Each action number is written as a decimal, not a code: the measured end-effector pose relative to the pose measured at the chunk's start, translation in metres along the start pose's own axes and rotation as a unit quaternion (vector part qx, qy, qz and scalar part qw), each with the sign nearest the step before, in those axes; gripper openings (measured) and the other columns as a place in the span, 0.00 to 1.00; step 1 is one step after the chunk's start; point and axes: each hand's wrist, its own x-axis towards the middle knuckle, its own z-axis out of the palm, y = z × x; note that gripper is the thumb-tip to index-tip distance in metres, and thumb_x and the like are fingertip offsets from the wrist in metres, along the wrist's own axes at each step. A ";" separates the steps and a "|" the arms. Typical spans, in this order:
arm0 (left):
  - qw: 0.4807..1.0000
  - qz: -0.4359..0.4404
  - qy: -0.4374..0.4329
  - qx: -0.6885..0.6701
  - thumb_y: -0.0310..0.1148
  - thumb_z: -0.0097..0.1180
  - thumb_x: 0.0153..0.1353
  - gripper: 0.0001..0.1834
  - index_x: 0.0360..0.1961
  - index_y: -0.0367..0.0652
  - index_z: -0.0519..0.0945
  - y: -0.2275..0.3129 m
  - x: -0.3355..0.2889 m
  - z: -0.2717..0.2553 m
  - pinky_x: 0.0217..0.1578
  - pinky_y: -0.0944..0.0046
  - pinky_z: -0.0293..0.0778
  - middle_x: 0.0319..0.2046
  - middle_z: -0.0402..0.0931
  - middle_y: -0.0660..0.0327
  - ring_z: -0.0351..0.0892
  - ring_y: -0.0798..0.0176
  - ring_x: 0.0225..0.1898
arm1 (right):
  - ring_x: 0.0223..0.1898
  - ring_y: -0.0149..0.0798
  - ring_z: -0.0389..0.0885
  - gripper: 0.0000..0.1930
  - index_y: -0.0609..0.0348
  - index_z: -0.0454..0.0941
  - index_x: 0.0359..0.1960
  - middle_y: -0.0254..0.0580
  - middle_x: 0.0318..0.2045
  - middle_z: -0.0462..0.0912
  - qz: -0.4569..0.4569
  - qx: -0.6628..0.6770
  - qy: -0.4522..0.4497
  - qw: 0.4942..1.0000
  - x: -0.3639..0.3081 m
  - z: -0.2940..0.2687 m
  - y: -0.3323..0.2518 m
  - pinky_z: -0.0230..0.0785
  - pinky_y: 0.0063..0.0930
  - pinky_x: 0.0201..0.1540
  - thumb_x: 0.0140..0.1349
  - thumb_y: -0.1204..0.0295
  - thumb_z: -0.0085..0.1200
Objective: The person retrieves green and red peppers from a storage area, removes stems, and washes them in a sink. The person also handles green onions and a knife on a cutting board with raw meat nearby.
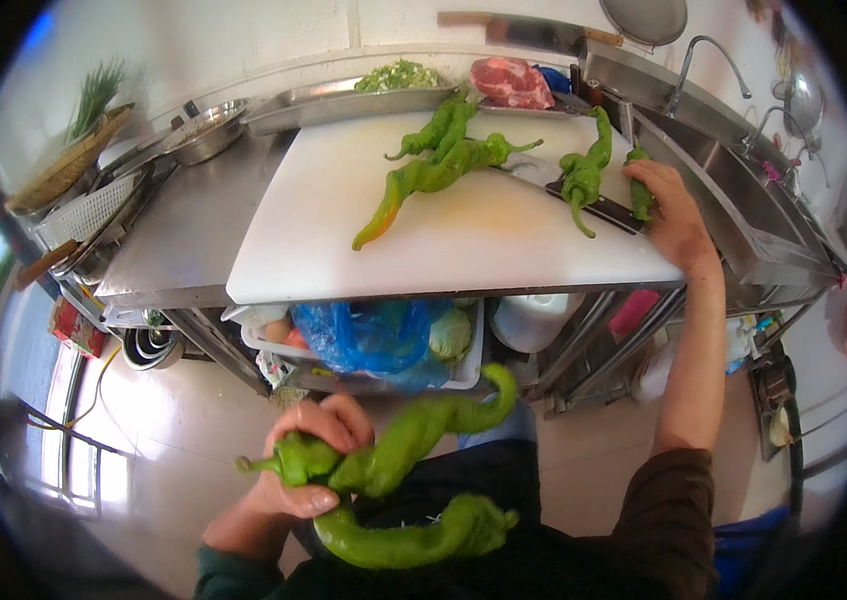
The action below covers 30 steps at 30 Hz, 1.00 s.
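Note:
My left hand is closed round long twisted green peppers, held in front of my body below the table edge. One held pepper curls up at its tip, and another pepper hangs lower. At the right edge of the white cutting board, my right hand has its fingers wrapped round a green pepper. A knife with a dark handle lies beside it, partly under another pepper. Several more peppers lie in a pile at the board's far middle.
Behind the board are a metal tray with chopped greens and a piece of raw meat. A sink adjoins on the right. Bowls and baskets stand left. A blue plastic bag sits on the shelf below.

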 end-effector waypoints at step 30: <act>0.828 -0.104 -0.237 0.497 0.25 0.60 0.61 0.05 0.37 0.35 0.84 -0.108 0.106 -0.044 0.39 0.55 0.77 0.35 0.82 0.50 0.83 0.49 0.37 | 0.74 0.48 0.63 0.34 0.41 0.64 0.74 0.48 0.71 0.68 0.056 -0.067 -0.110 0.990 0.005 0.002 0.023 0.54 0.43 0.77 0.64 0.76 0.52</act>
